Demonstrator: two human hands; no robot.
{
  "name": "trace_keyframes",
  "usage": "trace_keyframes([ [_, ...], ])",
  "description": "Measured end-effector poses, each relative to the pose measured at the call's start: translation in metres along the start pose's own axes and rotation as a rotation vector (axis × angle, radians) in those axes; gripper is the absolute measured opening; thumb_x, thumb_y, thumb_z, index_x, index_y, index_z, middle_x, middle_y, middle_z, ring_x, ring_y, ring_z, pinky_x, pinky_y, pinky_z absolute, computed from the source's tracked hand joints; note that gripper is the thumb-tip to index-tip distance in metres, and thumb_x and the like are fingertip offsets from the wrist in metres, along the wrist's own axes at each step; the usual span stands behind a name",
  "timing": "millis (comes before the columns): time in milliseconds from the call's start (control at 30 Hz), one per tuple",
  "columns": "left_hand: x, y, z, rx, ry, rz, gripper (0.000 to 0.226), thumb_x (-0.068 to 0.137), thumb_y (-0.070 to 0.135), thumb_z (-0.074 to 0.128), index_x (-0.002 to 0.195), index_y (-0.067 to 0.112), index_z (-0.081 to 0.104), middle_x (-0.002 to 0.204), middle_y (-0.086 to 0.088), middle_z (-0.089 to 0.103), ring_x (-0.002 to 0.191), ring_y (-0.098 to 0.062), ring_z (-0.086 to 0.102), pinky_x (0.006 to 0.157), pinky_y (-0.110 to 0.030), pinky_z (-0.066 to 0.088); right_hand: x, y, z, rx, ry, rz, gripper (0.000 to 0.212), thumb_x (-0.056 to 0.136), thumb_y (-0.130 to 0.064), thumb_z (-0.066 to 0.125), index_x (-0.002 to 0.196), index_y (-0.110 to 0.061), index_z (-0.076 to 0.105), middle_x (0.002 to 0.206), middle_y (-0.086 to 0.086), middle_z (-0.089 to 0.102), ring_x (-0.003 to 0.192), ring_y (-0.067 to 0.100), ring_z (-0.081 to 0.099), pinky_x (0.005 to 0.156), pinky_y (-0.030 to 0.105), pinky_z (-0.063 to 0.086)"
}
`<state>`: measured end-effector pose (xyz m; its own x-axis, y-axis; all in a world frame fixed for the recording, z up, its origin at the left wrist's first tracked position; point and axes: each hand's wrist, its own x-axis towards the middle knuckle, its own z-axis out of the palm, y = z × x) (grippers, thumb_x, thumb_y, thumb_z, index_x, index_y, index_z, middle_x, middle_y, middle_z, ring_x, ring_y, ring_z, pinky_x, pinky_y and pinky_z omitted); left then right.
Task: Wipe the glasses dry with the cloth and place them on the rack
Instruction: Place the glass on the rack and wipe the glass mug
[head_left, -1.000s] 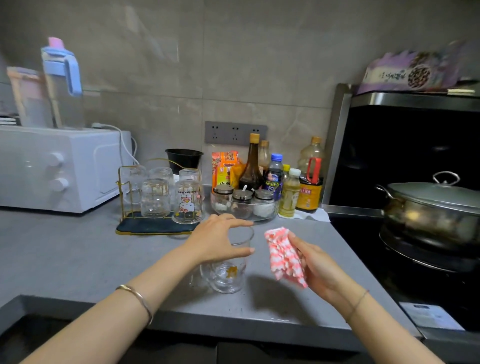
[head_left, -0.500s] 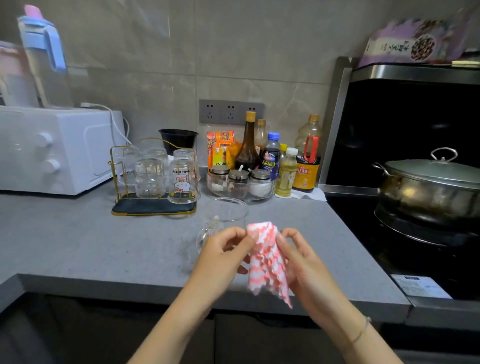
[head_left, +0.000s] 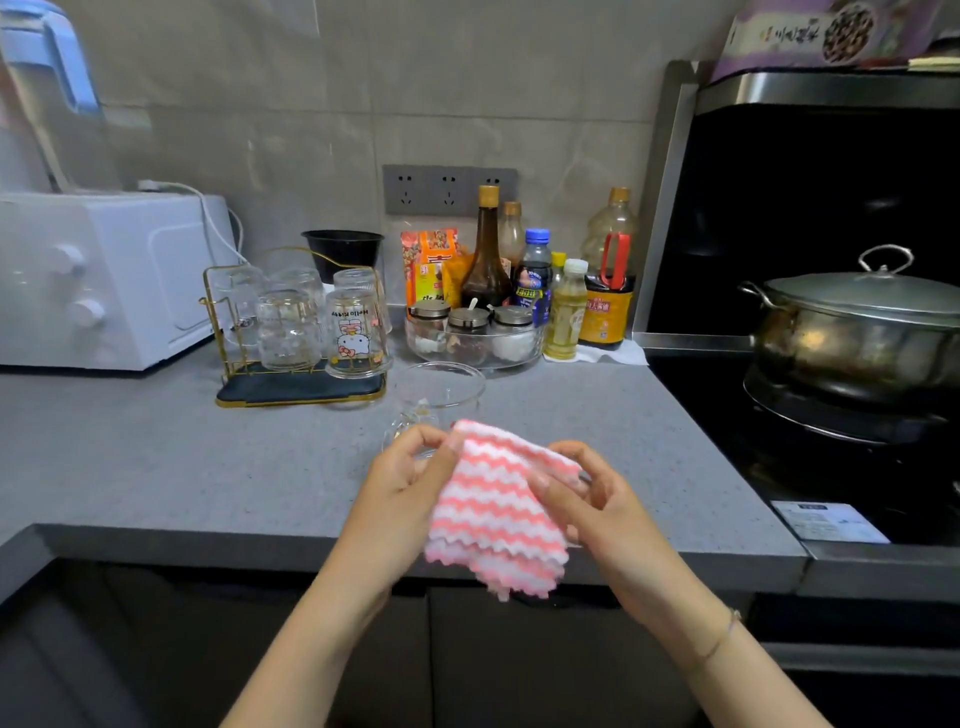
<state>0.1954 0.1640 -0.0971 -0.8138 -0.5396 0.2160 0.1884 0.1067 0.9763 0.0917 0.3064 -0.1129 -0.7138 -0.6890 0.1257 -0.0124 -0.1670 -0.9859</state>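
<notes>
Hands, two, both engaged: left hand (head_left: 400, 483) pinches the upper left corner of the cloth (head_left: 498, 514), right hand (head_left: 597, 499) pinches its upper right edge, so the pink-and-white fabric hangs spread between them, probably opened out ready for wiping. Next outward, one glass (head_left: 441, 395), upright on the desk (head_left: 156, 467) just behind the cloth, untouched, mouth up within easy reach. Beyond, at left, gold wire rack (head_left: 301, 389) carrying several inverted glasses (head_left: 358, 332), rims down, presumably to drain.
</notes>
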Motion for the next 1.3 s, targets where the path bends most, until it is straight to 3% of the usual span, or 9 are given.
trace_keyframes([
  [167,-0.001,-0.019,0.007,-0.225,-0.189,-0.267,0.046,0.085,0.037,0.058,0.116,0.004,0.064,0.108,-0.013,0.074,0.103,-0.027,0.07,0.094,-0.039,0.053,0.004,-0.01,-0.002,-0.019,0.05,-0.111,0.012,0.087,-0.007,0.064,0.099,-0.005,0.061,0.08,0.009,0.071,0.071,0.018,0.066,0.063,0.023,0.055],
  [400,-0.003,-0.034,0.014,-0.326,-0.133,-0.384,0.036,0.095,0.031,0.051,0.109,0.002,0.065,0.104,-0.015,0.074,0.095,-0.024,0.072,0.09,-0.037,0.054,0.02,0.011,-0.018,-0.869,0.242,-0.51,0.019,0.087,-0.036,0.062,0.102,-0.031,0.073,0.112,-0.019,0.064,0.098,0.001,0.06,0.084,0.024,0.051],
  [567,-0.008,-0.038,0.015,-0.405,-0.167,-0.438,0.041,0.101,0.037,0.038,0.124,0.009,0.057,0.116,-0.016,0.07,0.109,-0.035,0.067,0.098,-0.05,0.048,0.024,0.018,-0.02,-1.22,0.31,-0.861,0.027,0.091,-0.036,0.052,0.106,-0.027,0.073,0.135,0.003,0.056,0.12,0.021,0.051,0.098,0.032,0.037],
  [767,-0.011,-0.038,0.013,-0.455,-0.161,-0.421,0.039,0.103,0.036,0.037,0.127,0.012,0.055,0.116,-0.015,0.071,0.108,-0.034,0.067,0.09,-0.047,0.051,0.024,0.005,-0.012,-1.384,0.371,-1.147,0.02,0.09,-0.025,0.06,0.102,-0.018,0.074,0.124,0.014,0.062,0.115,0.027,0.049,0.099,0.041,0.036],
  [933,-0.013,-0.036,0.008,-0.432,-0.181,-0.433,0.037,0.102,0.035,0.037,0.122,0.01,0.058,0.113,-0.014,0.072,0.107,-0.032,0.068,0.099,-0.052,0.048,0.028,0.005,-0.012,-1.483,0.349,-1.008,0.017,0.085,-0.024,0.06,0.091,-0.018,0.075,0.101,0.007,0.066,0.094,0.024,0.059,0.087,0.033,0.037],
  [1067,-0.014,-0.035,0.007,-0.431,-0.197,-0.438,0.038,0.102,0.033,0.037,0.121,0.008,0.059,0.112,-0.015,0.072,0.106,-0.034,0.068,0.096,-0.051,0.049,0.02,0.001,-0.004,-0.993,0.189,-0.683,0.018,0.093,-0.033,0.055,0.089,-0.021,0.067,0.085,-0.01,0.062,0.083,0.006,0.055,0.075,0.022,0.043],
  [1167,-0.017,-0.031,0.011,-0.46,-0.249,-0.382,0.04,0.099,0.034,0.039,0.127,0.011,0.057,0.119,-0.012,0.07,0.112,-0.03,0.066,0.103,-0.051,0.045,0.01,-0.011,0.006,-0.513,0.071,-0.414,0.012,0.095,-0.03,0.049,0.089,-0.022,0.055,0.069,0.005,0.062,0.066,0.016,0.059,0.06,0.031,0.045],
  [1233,-0.019,-0.027,0.014,-0.51,-0.262,-0.35,0.041,0.093,0.034,0.044,0.126,0.013,0.057,0.119,-0.008,0.07,0.112,-0.024,0.066,0.102,-0.049,0.046,0.01,-0.015,0.007,-0.431,0.11,-0.351,0.01,0.097,-0.027,0.047,0.089,-0.022,0.051,0.06,0.012,0.055,0.057,0.025,0.054,0.05,0.032,0.042],
  [1300,-0.02,-0.024,0.018,-0.545,-0.265,-0.334,0.042,0.09,0.033,0.046,0.126,0.013,0.056,0.119,-0.006,0.07,0.112,-0.022,0.066,0.101,-0.046,0.048,0.014,-0.013,0.006,-0.47,0.167,-0.344,0.01,0.098,-0.025,0.047,0.089,-0.024,0.05,0.061,0.01,0.056,0.055,0.016,0.054,0.048,0.024,0.04],
])
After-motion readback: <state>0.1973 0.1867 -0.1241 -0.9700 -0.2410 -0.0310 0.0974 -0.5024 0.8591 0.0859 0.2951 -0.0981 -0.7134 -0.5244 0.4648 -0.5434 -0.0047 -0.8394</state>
